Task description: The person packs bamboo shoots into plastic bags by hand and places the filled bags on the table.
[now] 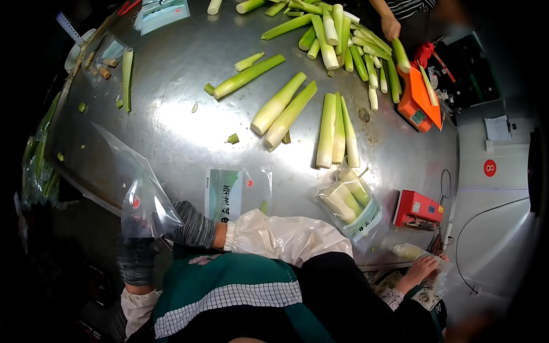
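Note:
Both my hands wear grey knitted gloves or cuffs and are at the table's left front edge. A clear plastic bag [137, 191] with a red dot stands up between them. My left hand [137, 257] grips its lower part, with the fingers partly behind the film. My right hand [193, 224] closes on the bag's right edge; its fingertips are hard to make out. Beside my right forearm lies a flat printed bag [224, 191]. Farther right, a filled bag [346, 206] holds trimmed water bamboo shoots. Several loose water bamboo shoots [280, 108] lie beyond on the metal table [183, 143].
A heap of water bamboo shoots [331, 43] lies at the back, by a co-worker's hand [390, 27] and an orange scale [414, 106]. A red sealing machine [419, 209] stands at right; another person's hands [422, 268] hold a bag nearby. More bags [163, 14] lie back left.

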Demonstrator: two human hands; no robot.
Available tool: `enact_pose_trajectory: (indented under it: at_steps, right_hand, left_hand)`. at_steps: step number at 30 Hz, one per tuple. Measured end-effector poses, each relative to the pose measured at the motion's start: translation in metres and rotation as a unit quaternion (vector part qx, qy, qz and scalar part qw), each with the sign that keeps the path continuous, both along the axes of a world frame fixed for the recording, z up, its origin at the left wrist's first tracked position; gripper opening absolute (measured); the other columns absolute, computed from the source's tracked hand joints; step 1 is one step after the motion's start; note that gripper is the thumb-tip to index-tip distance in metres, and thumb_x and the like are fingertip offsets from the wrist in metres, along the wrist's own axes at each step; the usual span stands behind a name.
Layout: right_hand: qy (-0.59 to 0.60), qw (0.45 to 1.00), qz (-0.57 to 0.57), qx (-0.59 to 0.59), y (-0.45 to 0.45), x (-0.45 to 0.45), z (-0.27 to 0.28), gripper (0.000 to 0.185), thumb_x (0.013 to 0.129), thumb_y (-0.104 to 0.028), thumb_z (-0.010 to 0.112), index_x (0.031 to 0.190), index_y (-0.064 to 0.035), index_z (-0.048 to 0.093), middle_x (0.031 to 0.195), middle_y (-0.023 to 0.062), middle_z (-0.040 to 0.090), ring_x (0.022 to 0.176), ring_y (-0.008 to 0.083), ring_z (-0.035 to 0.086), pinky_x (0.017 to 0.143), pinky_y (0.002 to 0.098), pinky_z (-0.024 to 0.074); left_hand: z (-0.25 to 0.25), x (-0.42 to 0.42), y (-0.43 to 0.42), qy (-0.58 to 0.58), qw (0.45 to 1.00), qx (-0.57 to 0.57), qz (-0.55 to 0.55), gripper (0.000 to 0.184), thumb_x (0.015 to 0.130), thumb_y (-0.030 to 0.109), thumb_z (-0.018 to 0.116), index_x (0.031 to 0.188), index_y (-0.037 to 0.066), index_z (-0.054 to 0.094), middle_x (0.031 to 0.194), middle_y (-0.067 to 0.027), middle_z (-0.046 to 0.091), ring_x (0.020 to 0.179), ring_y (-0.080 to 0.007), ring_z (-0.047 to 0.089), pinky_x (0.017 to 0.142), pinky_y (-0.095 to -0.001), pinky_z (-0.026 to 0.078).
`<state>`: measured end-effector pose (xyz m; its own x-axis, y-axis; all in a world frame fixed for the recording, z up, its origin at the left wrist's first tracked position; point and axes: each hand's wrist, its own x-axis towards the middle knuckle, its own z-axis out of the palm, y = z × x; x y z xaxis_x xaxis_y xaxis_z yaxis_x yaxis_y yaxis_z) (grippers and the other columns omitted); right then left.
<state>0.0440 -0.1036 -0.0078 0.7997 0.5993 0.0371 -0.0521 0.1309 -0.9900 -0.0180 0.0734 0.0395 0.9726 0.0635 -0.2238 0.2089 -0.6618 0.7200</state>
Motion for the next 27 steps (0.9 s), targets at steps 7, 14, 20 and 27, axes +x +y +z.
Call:
enact_pose_trajectory:
  at_steps: [7,14,20,27]
  right_hand:
    - [-0.321,0.899,-0.074,-0.289,-0.139,0.065,0.02,0.037,0.068,-0.012,0.058,0.103,-0.0029,0.05,0.089,0.0166,0.056,0.081,0.0295,0.055,0.074,0.0362,0.0451]
    - [-0.345,0.565,0.004,-0.75,-0.313,0.183,0.006,0.08,0.065,-0.005,0.06,0.133,-0.0193,0.021,0.137,0.0089,0.025,0.126,0.0297,0.024,0.095,0.0541,0.0244]
    - [-0.461,0.615,0.106,-0.63,-0.316,0.223,-0.015,0.063,0.067,-0.008,0.058,0.125,-0.0153,0.035,0.117,0.0122,0.044,0.114,0.0301,0.038,0.093,0.0464,0.0298]
    - [-0.416,0.644,0.091,-0.635,-0.322,0.212,-0.012,0.039,0.063,-0.014,0.059,0.1,-0.0073,0.05,0.094,0.0118,0.053,0.091,0.0284,0.051,0.081,0.0362,0.0383]
  left_hand:
    - [-0.009,0.013,0.033,-0.095,0.974,0.197,0.057,0.036,0.083,0.017,0.048,0.116,0.003,0.046,0.102,-0.0089,0.056,0.085,-0.0211,0.056,0.072,-0.0343,0.044]
    - [0.021,0.048,0.032,-0.36,0.892,0.04,0.272,0.025,0.084,0.003,0.046,0.107,0.003,0.053,0.105,-0.0084,0.054,0.086,-0.019,0.055,0.071,-0.0285,0.046]
    - [0.041,0.08,-0.03,-0.465,0.854,0.153,0.177,0.012,0.072,-0.004,0.056,0.083,0.001,0.056,0.093,-0.0086,0.051,0.084,-0.0186,0.051,0.073,-0.0263,0.044]
    - [0.012,0.08,-0.093,-0.15,0.931,0.323,-0.084,0.013,0.071,0.015,0.059,0.07,0.004,0.053,0.073,-0.0166,0.05,0.062,-0.0335,0.053,0.054,-0.0419,0.043]
